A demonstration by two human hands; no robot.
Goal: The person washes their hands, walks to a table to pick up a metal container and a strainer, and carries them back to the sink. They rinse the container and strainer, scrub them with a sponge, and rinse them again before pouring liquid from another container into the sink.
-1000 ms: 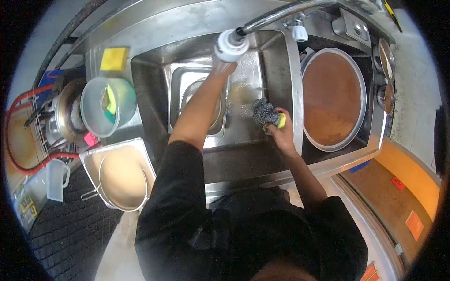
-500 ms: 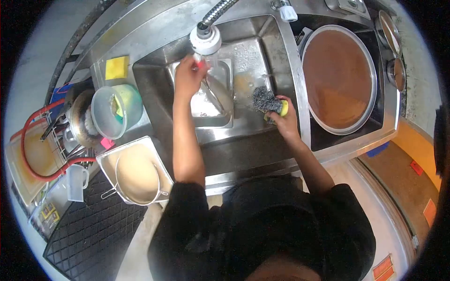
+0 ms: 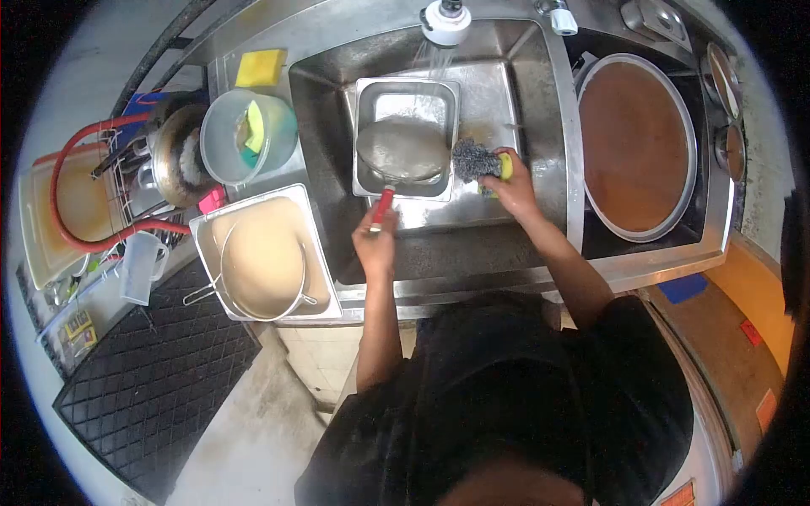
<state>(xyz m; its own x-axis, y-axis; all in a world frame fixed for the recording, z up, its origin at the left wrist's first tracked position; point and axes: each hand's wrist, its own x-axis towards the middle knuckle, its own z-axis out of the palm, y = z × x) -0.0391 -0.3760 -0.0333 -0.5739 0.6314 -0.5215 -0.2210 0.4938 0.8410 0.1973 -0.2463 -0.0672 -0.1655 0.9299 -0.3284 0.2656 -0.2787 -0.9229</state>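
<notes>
My left hand point(image 3: 375, 246) is closed round the red handle of a strainer point(image 3: 403, 150), whose rounded grey head looks like fine mesh. Its head lies over a rectangular steel pan point(image 3: 361, 179) in the sink. In my right hand point(image 3: 516, 192) are a dark wire scourer point(image 3: 475, 160) and a yellow-green sponge point(image 3: 506, 165), held just right of the strainer head. Water runs from the white spray head point(image 3: 445, 24) above the pan's far end.
Left of the sink point(image 3: 316, 169) stand a clear tub point(image 3: 221, 139) with sponges, a yellow sponge point(image 3: 261, 68) and a steel pan point(image 3: 325, 278) of pale liquid with a round sieve. A big round pot point(image 3: 637, 143) of brown liquid sits at the right.
My left hand has drawn back from under the spray head toward me, bringing the strainer's head over the pan. The view has shifted; my right hand still grips the scourer and sponge.
</notes>
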